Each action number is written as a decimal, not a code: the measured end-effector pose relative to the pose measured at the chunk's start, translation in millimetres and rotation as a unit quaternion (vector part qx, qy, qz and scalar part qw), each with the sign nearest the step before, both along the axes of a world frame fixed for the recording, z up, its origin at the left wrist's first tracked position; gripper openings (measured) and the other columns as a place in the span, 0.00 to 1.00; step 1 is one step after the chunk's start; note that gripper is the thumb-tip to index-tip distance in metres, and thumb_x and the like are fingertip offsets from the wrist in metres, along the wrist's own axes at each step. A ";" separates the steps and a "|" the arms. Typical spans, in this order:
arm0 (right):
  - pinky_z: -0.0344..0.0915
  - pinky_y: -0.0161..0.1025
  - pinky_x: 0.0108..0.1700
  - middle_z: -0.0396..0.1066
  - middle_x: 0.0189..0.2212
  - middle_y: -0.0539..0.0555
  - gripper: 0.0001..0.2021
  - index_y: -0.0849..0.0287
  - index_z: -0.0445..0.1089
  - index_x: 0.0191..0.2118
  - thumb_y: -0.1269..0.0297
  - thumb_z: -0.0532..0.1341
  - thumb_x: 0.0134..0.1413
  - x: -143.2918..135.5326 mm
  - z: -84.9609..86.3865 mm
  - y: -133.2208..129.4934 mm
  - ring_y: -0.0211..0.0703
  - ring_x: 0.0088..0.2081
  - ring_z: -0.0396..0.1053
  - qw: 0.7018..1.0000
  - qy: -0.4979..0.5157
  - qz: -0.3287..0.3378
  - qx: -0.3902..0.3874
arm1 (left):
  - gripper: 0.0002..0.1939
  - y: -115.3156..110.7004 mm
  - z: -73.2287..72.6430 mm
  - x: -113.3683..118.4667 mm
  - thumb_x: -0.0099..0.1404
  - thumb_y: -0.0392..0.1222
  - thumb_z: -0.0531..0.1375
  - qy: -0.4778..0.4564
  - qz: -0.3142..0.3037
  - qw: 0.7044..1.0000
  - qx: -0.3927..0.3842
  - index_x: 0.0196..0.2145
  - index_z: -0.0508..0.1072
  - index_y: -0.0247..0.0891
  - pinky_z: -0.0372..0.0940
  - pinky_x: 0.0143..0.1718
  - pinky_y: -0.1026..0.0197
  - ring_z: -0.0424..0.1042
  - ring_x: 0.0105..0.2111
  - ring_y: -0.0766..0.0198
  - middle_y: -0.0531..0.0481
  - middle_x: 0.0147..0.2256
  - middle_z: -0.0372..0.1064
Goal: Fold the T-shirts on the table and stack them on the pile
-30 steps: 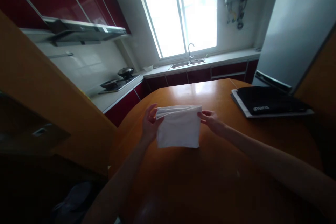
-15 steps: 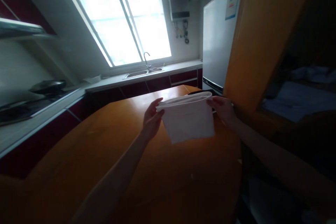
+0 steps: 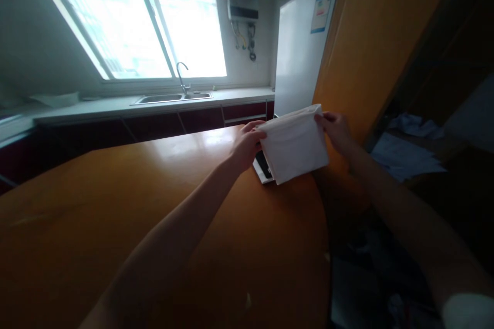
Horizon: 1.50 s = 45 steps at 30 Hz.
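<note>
A folded white cloth [image 3: 297, 146] hangs between my two hands above the right part of the wooden table [image 3: 185, 200]. My left hand [image 3: 247, 146] pinches its upper left corner between thumb and fingers. At the upper right corner, my right hand [image 3: 335, 128] is closed on the fabric. Partly hidden behind and under the cloth lies a dark item with a white edge [image 3: 263, 168], resting on the table; what it is I cannot make out.
Papers [image 3: 405, 157] lie on a shelf at the right. A refrigerator [image 3: 299, 51] and a wooden panel [image 3: 370, 41] stand behind the table's right end. Beyond the table are a counter with a sink [image 3: 162, 98] and a window.
The view has turned to the right. Both hands have carried the cloth farther toward the table's right end, tilting it with its right side higher. More of the dark item shows at its left.
</note>
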State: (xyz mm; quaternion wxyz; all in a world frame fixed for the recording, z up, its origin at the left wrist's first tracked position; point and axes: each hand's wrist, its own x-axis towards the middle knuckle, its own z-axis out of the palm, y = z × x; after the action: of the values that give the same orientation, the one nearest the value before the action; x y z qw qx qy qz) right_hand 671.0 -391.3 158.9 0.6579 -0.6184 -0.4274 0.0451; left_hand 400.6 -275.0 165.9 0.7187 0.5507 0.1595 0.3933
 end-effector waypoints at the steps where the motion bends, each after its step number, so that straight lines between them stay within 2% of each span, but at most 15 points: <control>1: 0.66 0.38 0.36 0.76 0.33 0.54 0.14 0.58 0.74 0.35 0.52 0.68 0.52 4.9 3.0 14.6 0.41 0.32 0.69 1.000 0.002 -0.002 -0.018 | 0.23 11.6 1.5 6.0 0.44 0.31 0.62 0.011 -0.006 1.000 -0.022 0.41 0.74 0.40 0.65 0.31 0.64 0.70 0.33 0.64 0.51 0.35 0.69; 4: 0.67 0.36 0.34 0.76 0.31 0.53 0.14 0.58 0.73 0.33 0.53 0.70 0.50 8.4 -5.4 62.5 0.40 0.31 0.70 0.994 0.039 -0.018 -0.102 | 0.21 48.9 -10.5 21.9 0.43 0.30 0.63 0.057 0.007 0.996 -0.068 0.38 0.73 0.39 0.66 0.29 0.66 0.71 0.31 0.66 0.51 0.34 0.71; 7: 0.67 0.34 0.32 0.74 0.27 0.52 0.14 0.60 0.72 0.31 0.55 0.71 0.49 0.2 -34.7 100.9 0.38 0.29 0.70 0.977 0.069 -0.048 -0.198 | 0.18 78.4 -40.2 33.0 0.43 0.28 0.63 0.114 0.060 0.988 -0.089 0.35 0.70 0.38 0.66 0.27 0.66 0.70 0.27 0.67 0.52 0.29 0.69; 11: 0.66 0.32 0.28 0.71 0.23 0.50 0.12 0.62 0.72 0.30 0.59 0.71 0.49 -0.5 -62.9 121.6 0.38 0.25 0.68 0.967 0.064 -0.070 -0.237 | 0.16 98.8 -71.0 41.7 0.44 0.26 0.65 0.133 0.076 0.984 -0.091 0.32 0.68 0.36 0.68 0.28 0.66 0.71 0.27 0.66 0.50 0.29 0.70; 15: 0.65 0.33 0.27 0.71 0.22 0.51 0.11 0.63 0.73 0.32 0.60 0.70 0.51 18.1 -54.3 127.4 0.39 0.24 0.68 0.958 0.038 -0.089 -0.269 | 0.14 113.9 -73.1 52.6 0.48 0.28 0.67 0.145 0.075 0.985 -0.060 0.32 0.70 0.36 0.71 0.34 0.63 0.74 0.31 0.64 0.48 0.32 0.72; 19: 0.69 0.36 0.32 0.73 0.24 0.54 0.15 0.66 0.74 0.35 0.61 0.73 0.46 26.4 -50.2 135.2 0.45 0.30 0.72 0.945 -0.008 -0.115 -0.307 | 0.15 126.3 -72.9 61.8 0.46 0.29 0.68 0.202 0.109 0.973 -0.017 0.33 0.72 0.37 0.70 0.43 0.56 0.74 0.42 0.54 0.46 0.34 0.72; 21: 0.71 0.38 0.37 0.75 0.27 0.57 0.17 0.67 0.74 0.38 0.61 0.73 0.45 23.1 -56.9 138.3 0.50 0.36 0.74 0.938 -0.036 -0.130 -0.319 | 0.19 127.2 -75.9 62.3 0.46 0.32 0.70 0.266 0.155 0.950 0.056 0.38 0.74 0.39 0.67 0.51 0.51 0.70 0.51 0.47 0.44 0.41 0.72; 24: 0.69 0.44 0.51 0.76 0.41 0.66 0.17 0.66 0.75 0.45 0.60 0.69 0.52 13.1 -70.2 141.2 0.56 0.49 0.73 0.933 -0.079 -0.151 -0.317 | 0.25 119.3 -79.3 60.4 0.54 0.40 0.68 0.347 0.254 0.856 0.285 0.51 0.73 0.43 0.58 0.60 0.43 0.59 0.61 0.42 0.41 0.56 0.66; 25: 0.66 0.45 0.55 0.75 0.47 0.67 0.18 0.65 0.74 0.49 0.60 0.66 0.55 9.1 -74.0 141.6 0.58 0.54 0.70 0.933 -0.098 -0.156 -0.310 | 0.25 114.0 -79.5 59.7 0.58 0.41 0.66 0.342 0.264 0.825 0.365 0.55 0.72 0.43 0.55 0.62 0.42 0.57 0.62 0.42 0.40 0.59 0.63; 27: 0.60 0.48 0.62 0.69 0.56 0.68 0.20 0.64 0.72 0.55 0.60 0.61 0.61 0.8 -79.6 141.2 0.58 0.61 0.63 0.929 -0.159 -0.148 -0.298 | 0.23 99.1 -78.7 57.7 0.63 0.39 0.61 0.296 0.229 0.791 0.483 0.57 0.72 0.43 0.53 0.63 0.41 0.57 0.62 0.43 0.40 0.61 0.62; 30: 0.58 0.46 0.63 0.68 0.58 0.65 0.20 0.62 0.71 0.57 0.60 0.56 0.65 -8.7 -81.5 134.4 0.54 0.61 0.63 0.915 -0.257 -0.102 -0.293 | 0.19 69.3 -76.8 48.0 0.65 0.37 0.59 0.250 0.105 0.766 0.584 0.53 0.76 0.44 0.55 0.61 0.43 0.63 0.57 0.45 0.42 0.55 0.67; 34: 0.61 0.41 0.59 0.73 0.51 0.62 0.16 0.62 0.75 0.52 0.63 0.55 0.65 -10.8 -75.9 101.4 0.49 0.55 0.69 0.915 -0.283 -0.084 -0.276 | 0.15 36.9 -78.5 14.7 0.66 0.43 0.61 0.212 -0.022 0.742 0.635 0.50 0.78 0.45 0.62 0.56 0.48 0.68 0.49 0.50 0.43 0.47 0.70; 39: 0.64 0.41 0.55 0.74 0.44 0.60 0.11 0.62 0.78 0.44 0.67 0.59 0.60 -7.6 -87.1 28.7 0.49 0.48 0.71 0.904 -0.350 -0.071 -0.236 | 0.17 37.9 -85.8 -15.5 0.65 0.39 0.61 0.192 -0.038 0.735 0.650 0.52 0.77 0.45 0.63 0.55 0.50 0.67 0.50 0.51 0.42 0.48 0.70; 42: 0.64 0.41 0.55 0.74 0.45 0.61 0.14 0.63 0.77 0.46 0.72 0.57 0.59 -4.3 -102.3 -3.8 0.49 0.48 0.70 0.893 -0.362 -0.090 -0.252 | 0.18 45.5 -91.3 -11.2 0.64 0.36 0.61 0.202 -0.039 0.730 0.652 0.51 0.77 0.46 0.64 0.55 0.50 0.67 0.50 0.52 0.43 0.48 0.69; 45: 0.65 0.39 0.52 0.75 0.44 0.61 0.16 0.62 0.76 0.47 0.76 0.56 0.56 0.4 -111.1 -16.9 0.47 0.45 0.72 0.887 -0.349 -0.093 -0.288 | 0.18 48.6 -95.3 -1.9 0.62 0.34 0.62 0.220 -0.039 0.720 0.657 0.49 0.78 0.46 0.65 0.54 0.50 0.68 0.49 0.52 0.43 0.48 0.69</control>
State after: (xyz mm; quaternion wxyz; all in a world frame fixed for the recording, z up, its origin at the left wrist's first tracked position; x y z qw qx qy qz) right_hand 671.4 -408.3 47.8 0.2600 -0.7935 -0.5383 -0.1141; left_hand 398.7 -226.4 70.6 0.1357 0.9615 -0.0073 0.2390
